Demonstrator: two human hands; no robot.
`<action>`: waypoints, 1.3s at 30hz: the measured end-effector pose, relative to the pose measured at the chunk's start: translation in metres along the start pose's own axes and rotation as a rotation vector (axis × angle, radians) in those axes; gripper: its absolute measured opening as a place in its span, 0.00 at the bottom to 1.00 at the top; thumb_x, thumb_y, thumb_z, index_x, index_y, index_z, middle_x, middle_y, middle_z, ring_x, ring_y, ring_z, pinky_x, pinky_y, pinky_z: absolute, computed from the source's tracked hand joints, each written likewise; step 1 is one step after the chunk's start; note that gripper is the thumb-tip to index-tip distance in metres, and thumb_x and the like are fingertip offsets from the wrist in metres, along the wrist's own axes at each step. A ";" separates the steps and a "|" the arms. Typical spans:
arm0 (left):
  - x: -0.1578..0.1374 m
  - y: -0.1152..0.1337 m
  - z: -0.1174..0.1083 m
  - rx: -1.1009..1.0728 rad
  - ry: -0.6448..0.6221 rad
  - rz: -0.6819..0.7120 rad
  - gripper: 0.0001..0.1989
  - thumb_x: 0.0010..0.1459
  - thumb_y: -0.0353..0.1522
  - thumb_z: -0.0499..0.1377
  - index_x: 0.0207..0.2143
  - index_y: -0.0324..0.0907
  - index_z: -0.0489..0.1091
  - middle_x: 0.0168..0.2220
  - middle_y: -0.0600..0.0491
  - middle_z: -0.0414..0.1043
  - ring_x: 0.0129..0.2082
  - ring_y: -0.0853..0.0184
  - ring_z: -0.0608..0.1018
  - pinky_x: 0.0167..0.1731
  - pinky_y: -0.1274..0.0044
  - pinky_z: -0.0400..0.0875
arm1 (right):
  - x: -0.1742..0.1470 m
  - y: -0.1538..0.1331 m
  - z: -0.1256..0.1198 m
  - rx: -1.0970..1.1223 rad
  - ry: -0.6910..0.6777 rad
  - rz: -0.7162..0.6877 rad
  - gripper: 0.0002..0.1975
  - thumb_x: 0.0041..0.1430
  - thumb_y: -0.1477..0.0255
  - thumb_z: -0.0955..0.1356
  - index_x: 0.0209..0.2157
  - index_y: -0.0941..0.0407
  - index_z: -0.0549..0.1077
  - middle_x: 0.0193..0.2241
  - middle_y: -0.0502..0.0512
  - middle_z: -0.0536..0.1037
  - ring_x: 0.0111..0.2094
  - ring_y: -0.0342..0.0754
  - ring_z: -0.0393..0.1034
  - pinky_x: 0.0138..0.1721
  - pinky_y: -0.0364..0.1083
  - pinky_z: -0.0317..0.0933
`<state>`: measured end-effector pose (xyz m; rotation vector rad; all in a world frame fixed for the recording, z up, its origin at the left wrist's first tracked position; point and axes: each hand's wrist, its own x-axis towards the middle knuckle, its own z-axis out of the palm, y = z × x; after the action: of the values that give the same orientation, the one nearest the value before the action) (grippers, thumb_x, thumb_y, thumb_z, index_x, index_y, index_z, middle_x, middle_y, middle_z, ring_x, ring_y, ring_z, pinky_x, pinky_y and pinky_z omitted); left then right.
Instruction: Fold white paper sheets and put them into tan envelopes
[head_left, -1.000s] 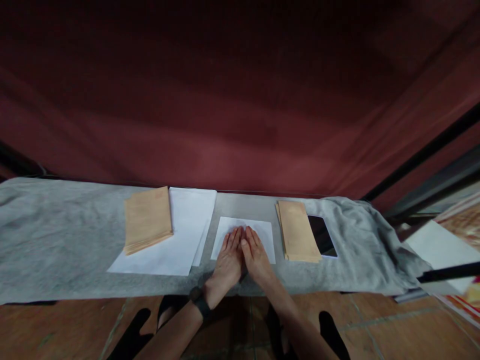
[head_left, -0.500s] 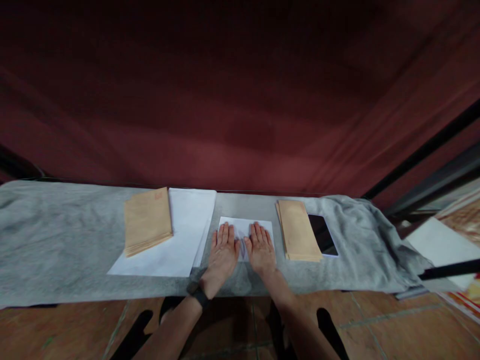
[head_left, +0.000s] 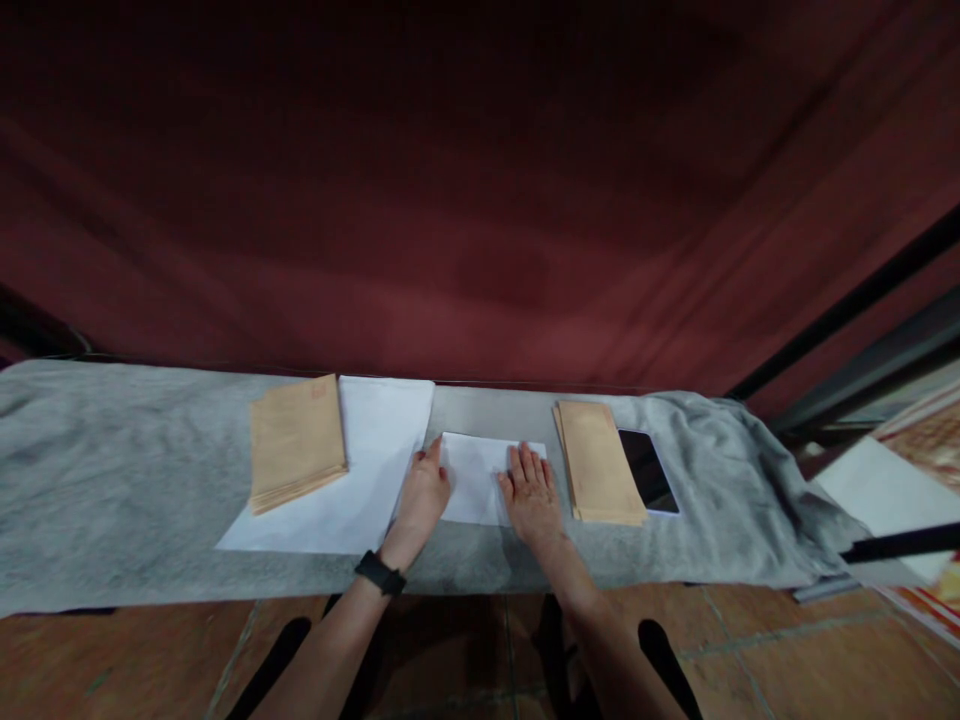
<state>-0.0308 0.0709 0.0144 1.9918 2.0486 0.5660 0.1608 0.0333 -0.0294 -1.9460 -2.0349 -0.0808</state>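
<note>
A folded sheet of white paper (head_left: 474, 480) lies on the grey cloth in front of me. My left hand (head_left: 422, 492) is at the paper's left edge, its index finger pointing toward the far corner and its other fingers curled under, closed on that edge. The undersides of these fingers are hidden. Flat on the right end of the paper rests my right hand (head_left: 531, 492), open, fingers stretched out and palm down. Left of my left hand, larger white sheets (head_left: 367, 500) lie partly beneath a stack of brown envelopes (head_left: 296, 440).
Another pile of brown envelopes (head_left: 601, 460) is to the right, overlapping a dark-screened phone (head_left: 649, 472). Grey cloth (head_left: 135, 480) covers the narrow table, with a dark red panel (head_left: 480, 250) rising behind it. Black bars (head_left: 900, 543) stand at far right.
My left hand has slid left from lying flat on the paper to its left edge, and its fingers have curled. The right hand stays flat in about the same place.
</note>
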 end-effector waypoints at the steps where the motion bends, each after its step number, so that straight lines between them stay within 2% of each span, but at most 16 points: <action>1: 0.000 -0.003 0.002 -0.012 -0.009 0.004 0.28 0.57 0.22 0.52 0.61 0.35 0.64 0.44 0.43 0.77 0.41 0.62 0.81 0.45 0.74 0.75 | 0.000 0.001 -0.001 0.008 -0.002 -0.004 0.28 0.72 0.62 0.55 0.67 0.62 0.57 0.67 0.66 0.55 0.67 0.58 0.53 0.66 0.60 0.45; 7: -0.007 -0.008 0.003 -0.018 0.012 0.075 0.27 0.56 0.21 0.51 0.58 0.37 0.67 0.45 0.45 0.78 0.41 0.63 0.81 0.47 0.74 0.74 | -0.001 0.001 -0.005 0.055 -0.014 -0.005 0.27 0.72 0.63 0.56 0.66 0.61 0.59 0.67 0.65 0.56 0.67 0.59 0.53 0.67 0.61 0.44; 10: -0.016 0.001 -0.004 0.092 0.020 0.095 0.23 0.60 0.23 0.50 0.57 0.35 0.68 0.44 0.43 0.76 0.42 0.61 0.80 0.48 0.71 0.73 | 0.000 -0.003 -0.009 0.079 -0.038 0.006 0.27 0.72 0.64 0.56 0.66 0.62 0.59 0.67 0.64 0.56 0.68 0.58 0.51 0.67 0.60 0.43; 12: -0.022 0.010 -0.006 0.176 0.078 0.135 0.22 0.62 0.25 0.48 0.57 0.35 0.68 0.48 0.40 0.74 0.47 0.58 0.78 0.50 0.67 0.72 | 0.003 -0.009 -0.011 0.110 -0.054 -0.001 0.27 0.72 0.64 0.54 0.66 0.62 0.59 0.67 0.62 0.56 0.68 0.57 0.50 0.67 0.60 0.43; 15: -0.027 0.021 0.003 0.219 0.111 0.285 0.23 0.64 0.25 0.46 0.60 0.35 0.65 0.59 0.38 0.68 0.59 0.55 0.70 0.57 0.64 0.66 | 0.006 -0.019 -0.013 0.169 -0.069 -0.033 0.26 0.73 0.66 0.52 0.66 0.61 0.58 0.67 0.60 0.57 0.69 0.54 0.49 0.68 0.58 0.42; 18: -0.027 0.027 0.020 0.233 0.021 0.471 0.26 0.64 0.24 0.45 0.63 0.33 0.61 0.66 0.41 0.60 0.67 0.57 0.61 0.64 0.63 0.56 | 0.008 -0.026 -0.010 0.202 -0.082 -0.066 0.26 0.73 0.67 0.51 0.66 0.60 0.58 0.67 0.59 0.59 0.69 0.52 0.48 0.68 0.58 0.41; 20: -0.025 0.028 0.030 0.260 -0.034 0.515 0.27 0.64 0.24 0.44 0.64 0.33 0.59 0.67 0.42 0.57 0.68 0.58 0.58 0.66 0.61 0.51 | 0.008 -0.027 -0.007 0.200 -0.084 -0.069 0.25 0.73 0.67 0.51 0.66 0.58 0.58 0.67 0.59 0.59 0.69 0.52 0.47 0.68 0.58 0.41; 25: -0.022 0.027 0.040 0.300 -0.066 0.489 0.27 0.65 0.27 0.43 0.65 0.30 0.57 0.68 0.38 0.54 0.69 0.57 0.56 0.67 0.60 0.47 | 0.007 -0.022 -0.004 0.150 -0.042 -0.040 0.25 0.73 0.65 0.53 0.66 0.58 0.59 0.66 0.60 0.59 0.69 0.54 0.49 0.67 0.59 0.43; 30: -0.022 0.024 0.043 0.266 0.015 0.400 0.28 0.66 0.31 0.43 0.66 0.29 0.56 0.68 0.38 0.54 0.70 0.58 0.53 0.67 0.61 0.49 | 0.004 -0.014 -0.001 0.098 0.028 -0.005 0.27 0.73 0.64 0.55 0.66 0.62 0.59 0.67 0.65 0.57 0.68 0.57 0.51 0.67 0.60 0.44; 39: -0.025 0.018 0.046 0.263 0.112 0.264 0.29 0.67 0.35 0.44 0.66 0.26 0.55 0.68 0.36 0.54 0.69 0.55 0.55 0.67 0.61 0.50 | -0.001 -0.003 0.007 0.087 0.129 0.117 0.32 0.72 0.60 0.56 0.66 0.69 0.57 0.66 0.74 0.57 0.67 0.62 0.52 0.65 0.62 0.50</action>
<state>0.0059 0.0512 -0.0219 2.4594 2.0272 0.4868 0.1565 0.0346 -0.0359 -1.9484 -1.8095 -0.0865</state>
